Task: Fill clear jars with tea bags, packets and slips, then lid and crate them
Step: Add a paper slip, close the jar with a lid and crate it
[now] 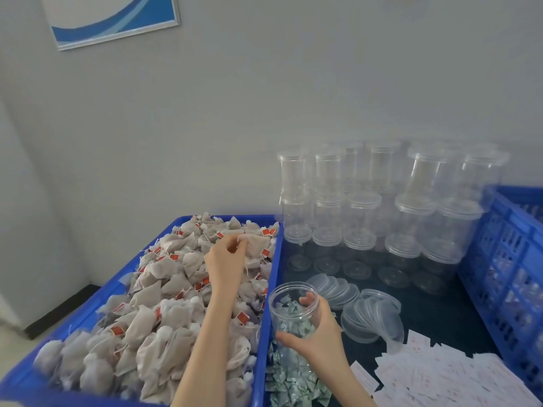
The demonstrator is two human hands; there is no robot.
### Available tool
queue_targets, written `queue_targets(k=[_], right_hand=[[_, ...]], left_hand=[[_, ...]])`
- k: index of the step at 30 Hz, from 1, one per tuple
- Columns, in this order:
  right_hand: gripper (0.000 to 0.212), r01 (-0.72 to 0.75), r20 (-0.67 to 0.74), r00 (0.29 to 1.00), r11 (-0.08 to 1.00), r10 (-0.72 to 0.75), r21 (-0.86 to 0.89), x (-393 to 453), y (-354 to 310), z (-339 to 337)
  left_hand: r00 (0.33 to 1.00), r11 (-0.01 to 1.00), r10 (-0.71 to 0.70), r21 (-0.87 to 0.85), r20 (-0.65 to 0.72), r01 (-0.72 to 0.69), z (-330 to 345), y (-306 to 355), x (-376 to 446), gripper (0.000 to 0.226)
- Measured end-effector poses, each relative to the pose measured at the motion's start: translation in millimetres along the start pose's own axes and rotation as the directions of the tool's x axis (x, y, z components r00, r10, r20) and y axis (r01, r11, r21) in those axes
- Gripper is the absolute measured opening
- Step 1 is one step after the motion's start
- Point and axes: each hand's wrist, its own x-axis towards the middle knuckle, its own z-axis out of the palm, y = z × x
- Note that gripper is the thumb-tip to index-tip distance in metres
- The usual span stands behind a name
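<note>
Clear jar [293, 311] at 5 o'clock, gripped by right hand [318, 333]. Left hand [224, 264] pinching tea bag [252, 243] at 12 o'clock in tray [266, 289]. Advised: lift clear of strings, drop centrally.

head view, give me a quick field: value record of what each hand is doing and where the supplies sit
left hand: pinching a tea bag in the blue tray
right hand: gripping an open clear jar, tilted
jar contents: not clear
green packets: heaped below the jar
loose lids: right of the jar
empty jars: stacked by the wall
paper slips: near right
blue crate: far right
</note>
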Motion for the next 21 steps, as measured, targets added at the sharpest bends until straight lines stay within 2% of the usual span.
queue_targets(k=[2, 5, 7, 9, 11, 14, 18, 21], right_hand=[[0.09, -0.008, 0.0, 1.0, 1.0, 0.008, 0.006, 1.3, 0.4, 0.6], [0.089, -0.019, 0.005, 1.0, 1.0, 0.019, 0.013, 3.1, 2.0, 1.3], [0.09, -0.028, 0.006, 1.0, 0.999, 0.028, 0.019, 4.3, 3.5, 2.3], [0.09, -0.039, 0.009, 0.999, 0.999, 0.039, 0.025, 5.2, 5.3, 3.0], [0.089, -0.043, 0.017, 0.999, 0.999, 0.042, 0.024, 5.2, 5.7, 3.6], [0.09, -0.02, -0.002, 1.0, 1.0, 0.02, 0.022, 5.4, 4.5, 3.2], [0.09, 0.004, -0.039, 0.999, 0.998, -0.002, 0.06, 5.3, -2.1, 0.3], [0.089, 0.015, -0.055, 0.998, 0.998, -0.012, 0.069, 5.0, -5.7, -1.9]], left_hand=[[0.998, 0.979, -0.057, -0.193, 0.041, 0.064, -2.9, 5.1, 0.6, 0.012], [0.969, 0.851, -0.151, -0.473, 0.195, 0.228, -6.4, 16.5, -2.7, 0.011], [0.945, 0.748, -0.112, -0.6, 0.308, 0.285, -7.3, 24.5, -7.0, 0.012], [0.916, 0.687, -0.035, -0.657, 0.399, 0.312, -8.1, 31.3, -11.6, 0.013], [0.881, 0.688, 0.04, -0.652, 0.471, 0.318, -8.1, 33.6, -15.3, 0.013], [0.784, 0.797, 0.127, -0.533, 0.607, 0.284, -7.9, 32.1, -17.8, 0.014], [0.643, 0.933, 0.188, -0.339, 0.742, 0.119, -3.7, 31.5, -21.0, 0.019], [0.604, 0.967, 0.19, -0.255, 0.774, 0.022, -1.7, 31.3, -22.3, 0.025]])
